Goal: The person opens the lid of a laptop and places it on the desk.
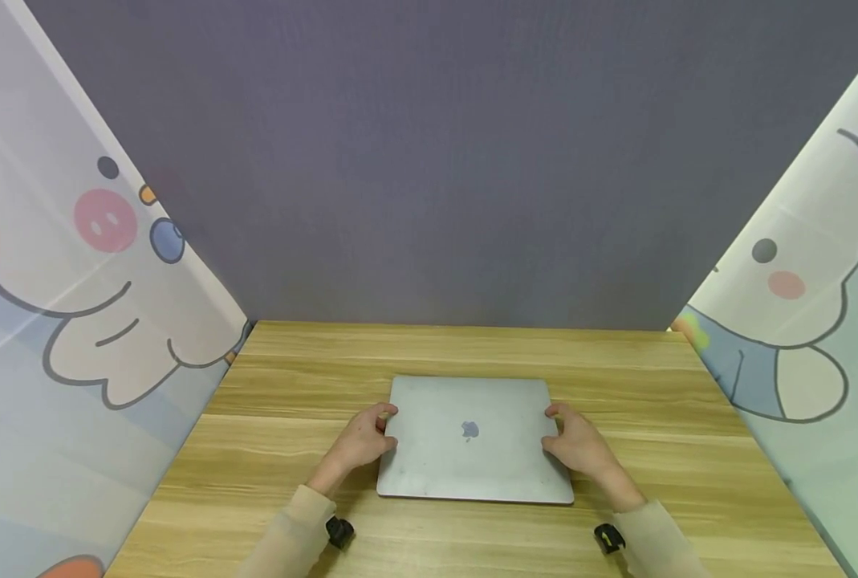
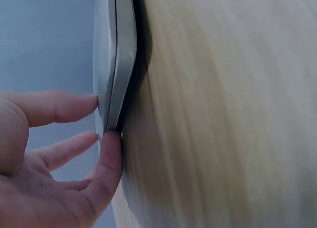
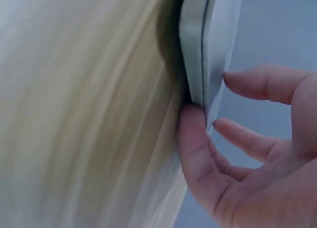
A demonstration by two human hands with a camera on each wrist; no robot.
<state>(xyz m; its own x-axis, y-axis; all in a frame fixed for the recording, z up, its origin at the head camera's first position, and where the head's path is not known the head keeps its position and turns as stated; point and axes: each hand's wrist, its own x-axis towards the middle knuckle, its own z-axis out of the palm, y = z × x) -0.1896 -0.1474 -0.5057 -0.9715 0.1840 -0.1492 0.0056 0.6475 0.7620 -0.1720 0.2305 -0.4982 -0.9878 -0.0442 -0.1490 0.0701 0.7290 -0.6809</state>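
Observation:
A closed silver laptop with a dark apple logo lies between both hands, its lid facing up. My left hand holds its left edge, and my right hand holds the right one. In the left wrist view, the left hand has its thumb against the lid and one fingertip at the underside of the laptop's rim. The right wrist view shows the right hand pinching the opposite rim in the same way. A dark shadow gap shows between laptop and wood at both sides.
Beneath is a wood-grain table. A dark grey panel rises behind its far edge. Cartoon-printed sheets stand at the left and right. Black wrist devices sit by the sleeves.

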